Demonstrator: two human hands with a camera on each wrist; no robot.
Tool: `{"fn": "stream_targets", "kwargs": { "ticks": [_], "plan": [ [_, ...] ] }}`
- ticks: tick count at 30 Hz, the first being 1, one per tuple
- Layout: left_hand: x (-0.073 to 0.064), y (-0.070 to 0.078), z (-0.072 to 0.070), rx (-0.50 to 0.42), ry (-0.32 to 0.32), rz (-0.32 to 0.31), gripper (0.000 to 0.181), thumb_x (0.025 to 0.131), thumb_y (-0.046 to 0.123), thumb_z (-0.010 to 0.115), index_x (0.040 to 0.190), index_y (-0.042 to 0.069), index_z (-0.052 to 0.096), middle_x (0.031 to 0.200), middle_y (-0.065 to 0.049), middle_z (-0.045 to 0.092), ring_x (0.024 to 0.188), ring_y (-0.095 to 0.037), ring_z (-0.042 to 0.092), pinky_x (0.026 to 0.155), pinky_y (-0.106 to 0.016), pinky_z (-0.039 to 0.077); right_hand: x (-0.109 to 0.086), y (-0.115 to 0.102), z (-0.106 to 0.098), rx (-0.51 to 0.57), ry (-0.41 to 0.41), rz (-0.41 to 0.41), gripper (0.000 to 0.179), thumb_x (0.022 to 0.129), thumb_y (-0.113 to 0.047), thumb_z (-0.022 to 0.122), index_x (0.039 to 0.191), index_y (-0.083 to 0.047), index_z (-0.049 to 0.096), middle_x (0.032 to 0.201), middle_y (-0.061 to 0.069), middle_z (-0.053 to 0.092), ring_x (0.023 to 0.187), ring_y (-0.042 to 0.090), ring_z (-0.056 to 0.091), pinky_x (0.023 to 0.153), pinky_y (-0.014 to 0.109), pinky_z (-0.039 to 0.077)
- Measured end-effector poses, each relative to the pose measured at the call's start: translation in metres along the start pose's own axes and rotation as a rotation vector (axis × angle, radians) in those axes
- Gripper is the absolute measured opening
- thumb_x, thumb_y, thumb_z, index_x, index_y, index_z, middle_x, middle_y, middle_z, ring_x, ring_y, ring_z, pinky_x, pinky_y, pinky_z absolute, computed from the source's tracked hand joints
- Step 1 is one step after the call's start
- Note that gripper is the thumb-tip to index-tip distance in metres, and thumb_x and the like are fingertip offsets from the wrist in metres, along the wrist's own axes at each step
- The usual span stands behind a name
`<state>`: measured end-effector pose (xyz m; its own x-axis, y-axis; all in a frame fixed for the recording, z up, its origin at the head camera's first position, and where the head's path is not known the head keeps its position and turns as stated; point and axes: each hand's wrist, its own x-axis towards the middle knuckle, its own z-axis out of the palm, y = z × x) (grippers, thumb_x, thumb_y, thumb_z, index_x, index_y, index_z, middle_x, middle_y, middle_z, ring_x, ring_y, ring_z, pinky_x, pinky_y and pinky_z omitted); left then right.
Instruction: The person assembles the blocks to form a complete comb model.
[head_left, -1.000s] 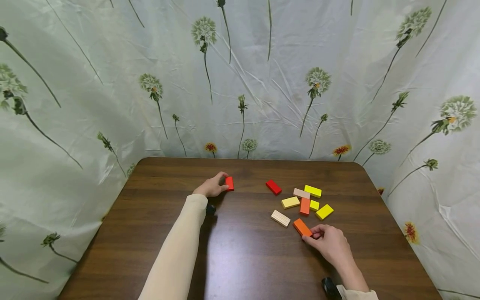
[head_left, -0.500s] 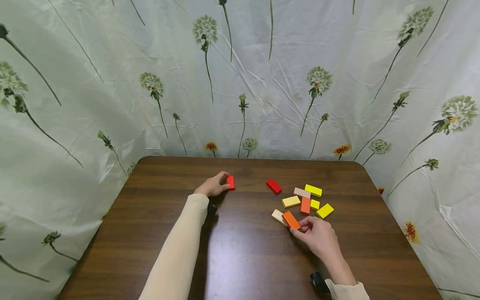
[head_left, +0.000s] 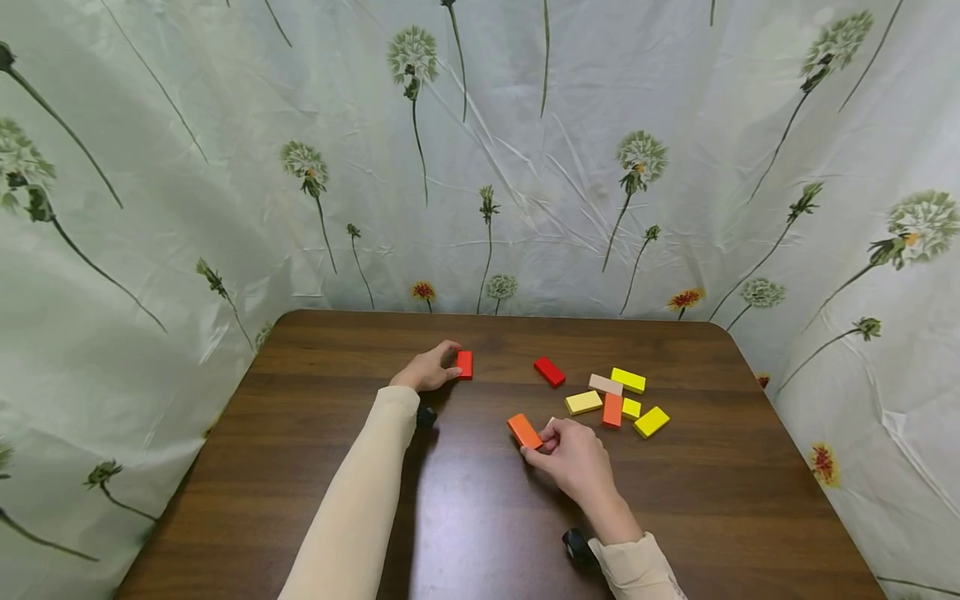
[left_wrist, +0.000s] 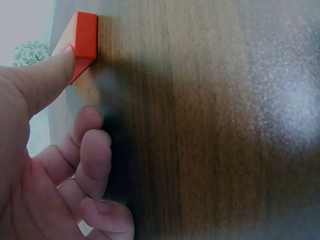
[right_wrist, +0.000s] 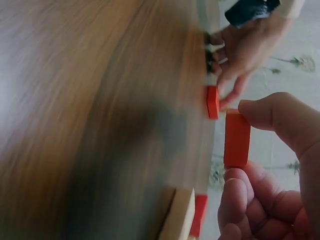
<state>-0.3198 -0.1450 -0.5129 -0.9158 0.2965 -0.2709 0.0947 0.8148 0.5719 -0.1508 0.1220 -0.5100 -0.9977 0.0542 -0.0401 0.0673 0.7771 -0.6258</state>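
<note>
My left hand [head_left: 429, 368] pinches a red block [head_left: 465, 365] between thumb and finger; the block sits on the table toward its far side. The left wrist view shows the thumb against that red block [left_wrist: 86, 35], while the other fingers curl loosely. My right hand [head_left: 579, 462] pinches one end of an orange block [head_left: 524, 432] and carries it above the table, seen between thumb and fingers in the right wrist view as an orange block [right_wrist: 237, 138]. A pale wooden block [right_wrist: 178, 215] lies below, mostly hidden by the right hand in the head view.
Right of the right hand lie a pale yellow block [head_left: 583, 403], an orange-red block [head_left: 612, 410], a pinkish block [head_left: 605, 384] and bright yellow blocks [head_left: 652, 422]. Another red block [head_left: 550, 372] lies apart. A flowered curtain [head_left: 480, 150] hangs behind the table [head_left: 285, 417].
My right hand has carried the orange block leftward, past the pale wooden block and toward the middle of the table. My left hand stays with the red block.
</note>
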Motion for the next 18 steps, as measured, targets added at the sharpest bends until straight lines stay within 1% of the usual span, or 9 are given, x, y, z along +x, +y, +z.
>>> {"fn": "stream_targets", "kwargs": {
  "ticks": [6, 13, 18],
  "plan": [
    [0.000, 0.001, -0.001, -0.006, -0.014, -0.010, 0.050, 0.111, 0.031, 0.060, 0.158, 0.017, 0.048, 0.165, -0.022, 0.049, 0.151, -0.047, 0.048, 0.124, -0.062, 0.039, 0.012, -0.018, 0.020, -0.018, 0.001, -0.031, 0.024, 0.083, -0.032, 0.090, 0.086, -0.015, 0.073, 0.079, -0.002, 0.061, 0.070, 0.014, 0.053, 0.063, 0.029, 0.043],
    [0.000, 0.000, -0.002, -0.006, -0.005, -0.014, 0.049, 0.111, 0.032, 0.061, 0.157, 0.019, 0.049, 0.164, -0.021, 0.051, 0.150, -0.046, 0.049, 0.123, -0.062, 0.040, 0.029, -0.033, 0.037, -0.032, 0.027, -0.077, 0.025, 0.081, -0.034, 0.090, 0.083, -0.015, 0.073, 0.077, -0.003, 0.064, 0.068, 0.011, 0.056, 0.061, 0.028, 0.044],
    [0.000, 0.000, -0.001, -0.011, -0.002, -0.022, 0.049, 0.110, 0.032, 0.062, 0.156, 0.020, 0.049, 0.163, -0.020, 0.052, 0.150, -0.045, 0.050, 0.123, -0.062, 0.040, 0.040, -0.044, 0.047, -0.036, 0.033, -0.098, 0.027, 0.081, -0.035, 0.090, 0.083, -0.014, 0.074, 0.074, -0.003, 0.065, 0.065, 0.012, 0.056, 0.060, 0.029, 0.044]
  ]
}}
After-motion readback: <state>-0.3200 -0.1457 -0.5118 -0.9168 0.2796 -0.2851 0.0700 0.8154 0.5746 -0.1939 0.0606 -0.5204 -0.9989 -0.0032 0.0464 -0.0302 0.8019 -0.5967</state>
